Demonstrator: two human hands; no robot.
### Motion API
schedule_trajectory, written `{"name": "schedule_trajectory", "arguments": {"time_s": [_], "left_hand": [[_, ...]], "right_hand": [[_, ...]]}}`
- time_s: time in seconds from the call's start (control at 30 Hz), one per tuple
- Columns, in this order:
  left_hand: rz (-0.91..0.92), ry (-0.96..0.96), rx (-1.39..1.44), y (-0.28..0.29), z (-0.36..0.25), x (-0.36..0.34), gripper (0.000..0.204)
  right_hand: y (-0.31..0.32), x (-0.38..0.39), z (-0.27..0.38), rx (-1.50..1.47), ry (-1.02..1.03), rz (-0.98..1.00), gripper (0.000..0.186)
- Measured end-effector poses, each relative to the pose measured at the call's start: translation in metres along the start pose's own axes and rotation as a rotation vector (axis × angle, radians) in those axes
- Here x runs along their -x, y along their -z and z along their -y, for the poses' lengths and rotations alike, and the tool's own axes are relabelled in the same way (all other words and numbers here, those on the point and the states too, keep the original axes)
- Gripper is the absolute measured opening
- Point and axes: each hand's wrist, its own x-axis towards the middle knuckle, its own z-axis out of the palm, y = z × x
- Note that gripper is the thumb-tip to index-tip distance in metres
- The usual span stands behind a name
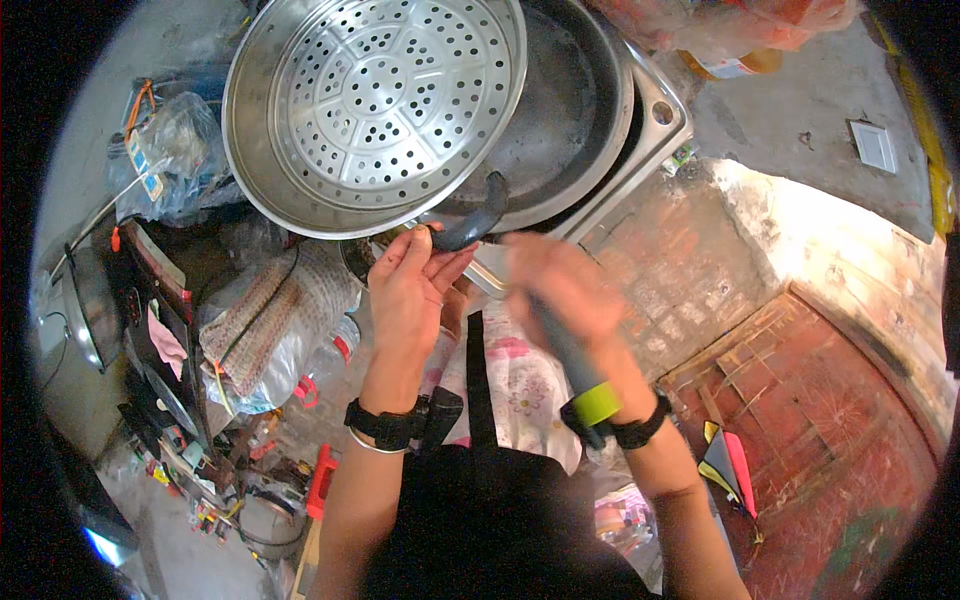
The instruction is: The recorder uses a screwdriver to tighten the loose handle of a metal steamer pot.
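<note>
A silver steamer basket (380, 88) with a perforated base tilts beside a dark round pan (555, 110). At its near rim is a curved black handle (468, 228). My left hand (412, 290) pinches the left end of this handle between thumb and fingers. Whether the handle is fixed to the rim I cannot tell. Just to the right, my right hand (570, 290), smeared by motion, is closed around a grey tool with a bright green band (596, 403). The tool's front end is hidden by the hand and blur, so its exact kind is unclear.
Under the pan is a metal stove (665, 115). A worn red wooden board (810, 430) lies at the right. On the left are plastic bags (185, 140), a folded knitted cloth (265, 315) and scattered small tools. A red-and-grey pouch (733, 470) rests on the board.
</note>
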Motion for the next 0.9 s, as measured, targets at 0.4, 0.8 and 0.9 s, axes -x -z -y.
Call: {"name": "schedule_trajectory", "arguments": {"time_s": [0.4, 0.8, 0.9], "left_hand": [[-0.002, -0.012, -0.006, 0.006, 0.001, 0.001, 0.019], [0.027, 0.009, -0.006, 0.003, -0.002, 0.0, 0.019], [-0.011, 0.007, -0.04, 0.008, -0.003, 0.001, 0.019]], "right_hand": [[-0.004, 0.004, 0.012, 0.06, 0.097, 0.125, 0.027], [0.005, 0.007, -0.007, 0.024, 0.024, 0.018, 0.03], [0.017, -0.007, -0.007, -0.058, -0.102, -0.188, 0.024]]}}
